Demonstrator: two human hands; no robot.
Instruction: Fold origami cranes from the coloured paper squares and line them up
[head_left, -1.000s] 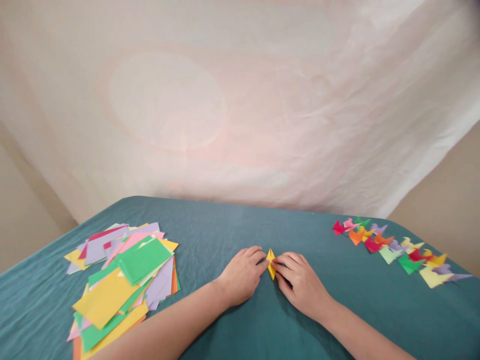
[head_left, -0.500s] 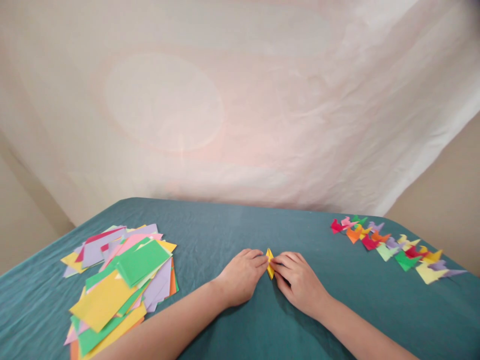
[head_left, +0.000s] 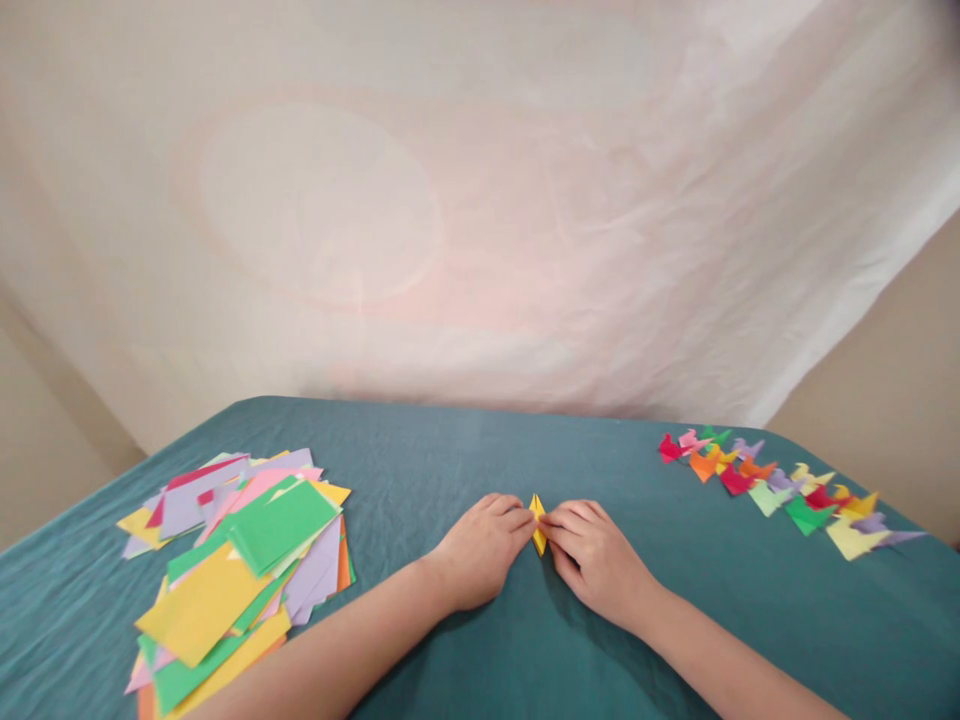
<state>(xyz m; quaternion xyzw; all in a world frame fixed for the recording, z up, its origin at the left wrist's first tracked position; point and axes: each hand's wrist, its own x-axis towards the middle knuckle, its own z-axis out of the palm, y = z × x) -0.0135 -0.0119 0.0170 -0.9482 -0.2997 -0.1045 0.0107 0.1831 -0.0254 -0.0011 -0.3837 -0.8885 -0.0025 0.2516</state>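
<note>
A small piece of yellow origami paper (head_left: pixel 538 540), folded into a narrow diamond with a slit at its far tip, lies on the cloth between my hands. My left hand (head_left: pixel 486 550) has its fingers together, their tips pressed on the paper's left edge. From the other side, my right hand (head_left: pixel 595 555) grips the paper's right edge with thumb and bent fingers. The fingertips of both hands cover part of the diamond's middle.
A loose pile of coloured paper sheets (head_left: pixel 202 600) lies on the left of the green tablecloth (head_left: pixel 450 450). Several folded paper birds (head_left: pixel 810 515) stand in rows on the right. Behind the table hangs a pale cloth (head_left: pixel 525 250).
Both hands keep the same hold on the yellow paper. The view has shifted very slightly; otherwise nothing has visibly moved.
</note>
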